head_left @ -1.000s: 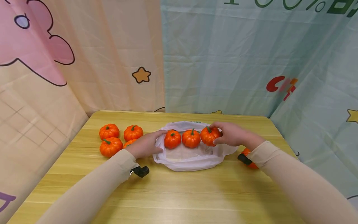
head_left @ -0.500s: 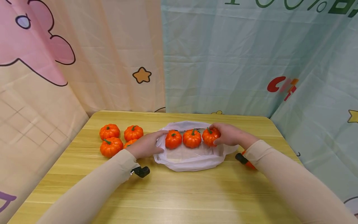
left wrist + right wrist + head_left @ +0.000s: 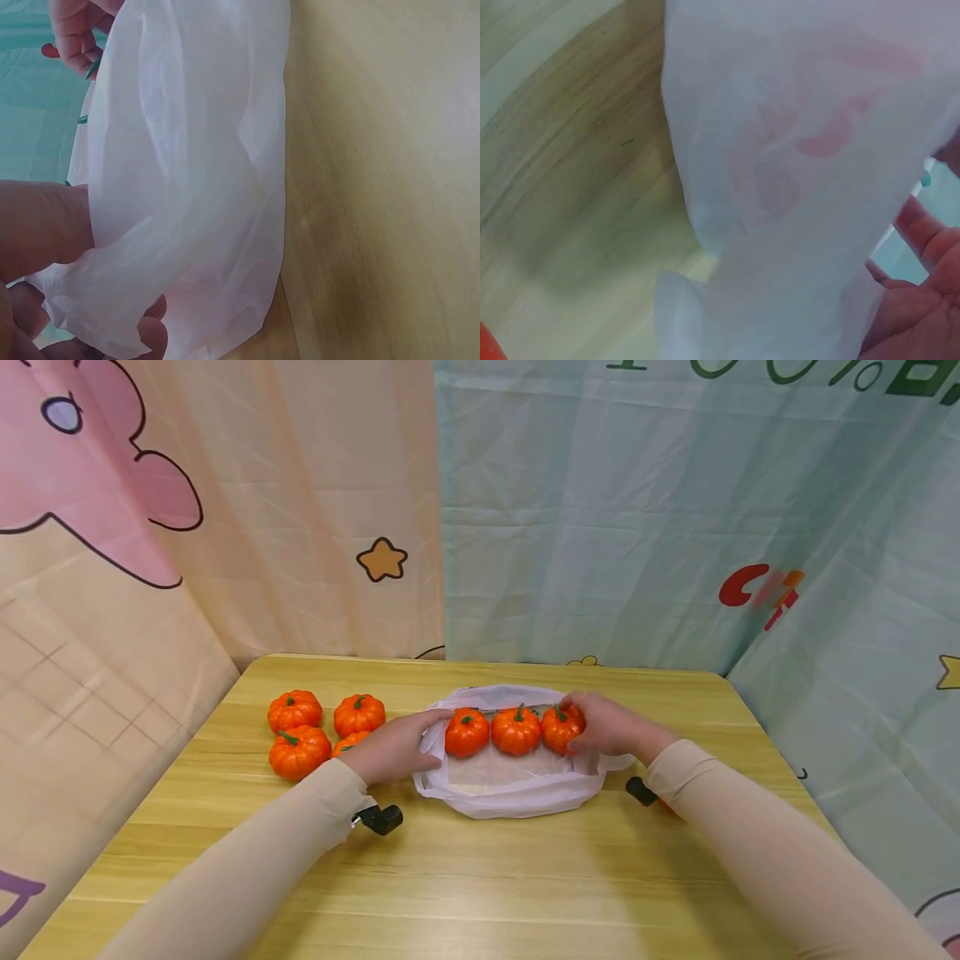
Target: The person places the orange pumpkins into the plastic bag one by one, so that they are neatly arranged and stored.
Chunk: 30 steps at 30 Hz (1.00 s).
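Observation:
A white plastic bag [image 3: 517, 803] lies spread open on the wooden table, with three small orange pumpkins in a row at its mouth. My left hand [image 3: 396, 748] grips the bag's left edge; in the left wrist view, its thumb [image 3: 45, 225] is on one side of the film and curled fingertips show on the other. At the right end of the row, my right hand [image 3: 611, 725] holds a pumpkin [image 3: 558, 732] from its right side. The middle pumpkin [image 3: 515, 732] and left pumpkin [image 3: 467, 734] sit beside it. Bag film hides much of the right hand's grasp in the right wrist view.
Several more pumpkins [image 3: 299, 753] cluster on the table [image 3: 480, 893] left of the bag, one partly behind the left hand. Another pumpkin [image 3: 489, 346] is near the right forearm, almost hidden in the head view. Printed curtains [image 3: 570, 527] stand behind the table.
My right hand has moved slightly left and down with its pumpkin, closing the gap to the middle one. The left hand keeps its grip on the bag edge.

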Available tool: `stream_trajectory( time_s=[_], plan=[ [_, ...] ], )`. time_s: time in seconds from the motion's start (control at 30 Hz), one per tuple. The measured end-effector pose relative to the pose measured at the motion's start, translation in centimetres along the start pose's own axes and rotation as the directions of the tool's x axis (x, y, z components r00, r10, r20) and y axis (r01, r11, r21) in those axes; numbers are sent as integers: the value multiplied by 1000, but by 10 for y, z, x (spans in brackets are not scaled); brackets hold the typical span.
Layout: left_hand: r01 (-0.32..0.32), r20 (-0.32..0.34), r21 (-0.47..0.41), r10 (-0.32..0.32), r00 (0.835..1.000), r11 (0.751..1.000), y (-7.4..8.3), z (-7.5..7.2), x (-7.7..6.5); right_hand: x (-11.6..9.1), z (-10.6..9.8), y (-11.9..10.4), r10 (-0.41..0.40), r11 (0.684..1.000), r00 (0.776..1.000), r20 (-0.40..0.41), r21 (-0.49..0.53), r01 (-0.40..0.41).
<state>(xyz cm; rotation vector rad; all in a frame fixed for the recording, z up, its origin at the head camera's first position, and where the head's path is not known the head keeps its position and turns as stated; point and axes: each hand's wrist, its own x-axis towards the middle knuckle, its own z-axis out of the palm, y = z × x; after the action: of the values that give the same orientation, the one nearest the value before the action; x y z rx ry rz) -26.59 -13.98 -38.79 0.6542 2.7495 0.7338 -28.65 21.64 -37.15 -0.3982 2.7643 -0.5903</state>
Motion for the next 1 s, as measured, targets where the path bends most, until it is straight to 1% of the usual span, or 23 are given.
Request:
stream_trajectory(
  time_s=[0.2, 0.37, 0.5, 0.73, 1.0],
  plan=[
    [-20, -10, 8, 20, 1000, 1000, -1, 0, 1, -1, 2, -1, -19, 998, 1000, -6, -54, 19],
    [-29, -16, 7, 29, 999, 1000, 0, 0, 1, -2, 1, -3, -7, 994, 1000, -28, -109, 4],
    [-26, -14, 4, 26, 1000, 1000, 1, 0, 0, -2, 2, -4, -10, 991, 998, -56, -131, 3],
    [-28, -14, 0, 28, 1000, 1000, 1, 0, 0, -1, 5, -4, 9, 994, 997, -76, -107, -17],
    [-15, -10, -1, 15, 1000, 1000, 1, 0, -1, -2, 7, -4, 12, 994, 996, -90, -109, -22]
  ],
)
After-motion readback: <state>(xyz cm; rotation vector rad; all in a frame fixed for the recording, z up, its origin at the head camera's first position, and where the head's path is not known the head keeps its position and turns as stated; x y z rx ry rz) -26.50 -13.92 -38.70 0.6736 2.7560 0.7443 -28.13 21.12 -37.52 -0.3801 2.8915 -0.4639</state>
